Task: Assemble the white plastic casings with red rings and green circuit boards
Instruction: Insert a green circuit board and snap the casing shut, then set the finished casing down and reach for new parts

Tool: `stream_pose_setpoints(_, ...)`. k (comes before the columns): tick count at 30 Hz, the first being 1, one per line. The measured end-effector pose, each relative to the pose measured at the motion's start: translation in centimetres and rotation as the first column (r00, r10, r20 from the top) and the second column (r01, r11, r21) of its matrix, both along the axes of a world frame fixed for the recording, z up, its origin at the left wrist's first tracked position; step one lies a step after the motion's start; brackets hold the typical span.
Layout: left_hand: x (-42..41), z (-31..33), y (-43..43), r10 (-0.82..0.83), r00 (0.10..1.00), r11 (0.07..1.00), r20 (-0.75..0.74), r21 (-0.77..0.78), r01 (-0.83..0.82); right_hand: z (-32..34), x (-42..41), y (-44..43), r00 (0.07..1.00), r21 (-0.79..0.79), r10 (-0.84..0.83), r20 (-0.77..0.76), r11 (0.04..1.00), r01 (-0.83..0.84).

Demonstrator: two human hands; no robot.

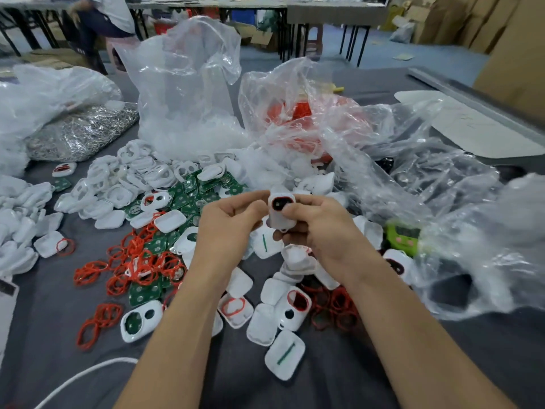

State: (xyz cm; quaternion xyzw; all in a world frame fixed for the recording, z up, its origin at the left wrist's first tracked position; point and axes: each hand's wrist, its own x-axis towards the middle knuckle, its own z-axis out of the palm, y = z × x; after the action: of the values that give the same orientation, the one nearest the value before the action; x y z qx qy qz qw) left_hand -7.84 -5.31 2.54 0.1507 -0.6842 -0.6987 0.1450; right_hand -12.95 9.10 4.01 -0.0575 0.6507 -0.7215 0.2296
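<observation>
Nearest you, a white cord [85, 376] curls over the grey cloth [44, 335] at the lower left, and your two forearms reach forward from the bottom edge. Between and beside them lie loose casings [284, 355], some with a green strip on the shell, one with a red ring seated in its window [298, 301]. To your left, loose rings [97, 323] trail up into a thicker tangle mixed with green boards [144, 293]. Above that clutter, your hands meet at the centre of the view and hold the casing [281, 214] off the cloth, upright, with its dark, red-rimmed window facing you. Your right hand [318, 231] is wrapped round its right side and bottom, fingers curled, thumb pressed on the front. Your left hand [227, 228] is curled too, its thumb and forefinger pinching the casing's left edge near the top. Just right of your right wrist sits a small green gadget [402, 237], partly under crumpled clear plastic [472, 246]. Further out, more casings and boards heap up at the foot of three bags: a silver one [82, 134] to the left, a tall clear one [182, 93] in the middle, and one with red contents [295, 113] to the right. Beyond the table stand folding tables, cardboard boxes [501, 39] and a seated person [103, 22].
</observation>
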Motion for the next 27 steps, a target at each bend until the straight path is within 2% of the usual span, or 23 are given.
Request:
stream_pose_setpoints(4,0.1,2.4,0.9,-0.043,0.996,0.940,0.082,-0.335,0.068,1.3,3.3,4.5,0.989,-0.102,-0.135,0.067,0.985,0.142)
stream_pose_setpoints(8,0.3,5.6,5.6,-0.127,0.988,0.844,0.087,-0.514,0.154,2.0,7.0,10.1,0.954,-0.132,-0.291,0.075,0.945,0.298)
stream_pose_setpoints(11,0.9,6.4,11.2,-0.303,0.951,0.715,0.067,-0.644,0.273,2.0,9.3,14.3,0.922,-0.105,-0.382,0.057,0.916,0.386)
stream_pose_setpoints(17,0.9,5.0,20.4,-0.587,0.798,0.404,0.136,-0.805,0.434,1.1,12.1,21.3,0.817,0.012,-0.571,0.078,0.820,0.572)
stream_pose_setpoints(21,0.1,3.6,25.4,-0.681,0.729,0.247,0.070,-0.915,0.319,0.0,13.3,25.0,0.712,0.124,-0.696,0.096,0.718,0.685)
stream_pose_setpoints(23,-0.6,3.2,26.9,-0.651,0.754,0.153,0.086,-0.958,0.241,-0.2,13.6,26.3,0.725,0.177,-0.684,0.079,0.726,0.665)
stream_pose_setpoints(24,-0.9,3.1,27.2,-0.632,0.771,0.145,0.084,-0.964,0.225,-0.3,13.7,26.6,0.760,0.209,-0.647,0.062,0.753,0.624)
stream_pose_setpoints(25,-1.2,3.1,27.3,-0.622,0.779,0.181,0.076,-0.954,0.238,-0.3,13.8,26.7,0.803,0.242,-0.594,0.044,0.786,0.568)
stream_pose_setpoints(26,-1.3,3.2,27.0,-0.619,0.783,0.279,0.062,-0.915,0.293,-0.4,13.8,26.5,0.848,0.273,-0.530,0.034,0.821,0.502)
stream_pose_setpoints(27,-1.1,3.4,26.6,-0.614,0.789,0.414,0.038,-0.835,0.363,-0.5,13.8,26.0,0.891,0.303,-0.453,0.033,0.854,0.423)
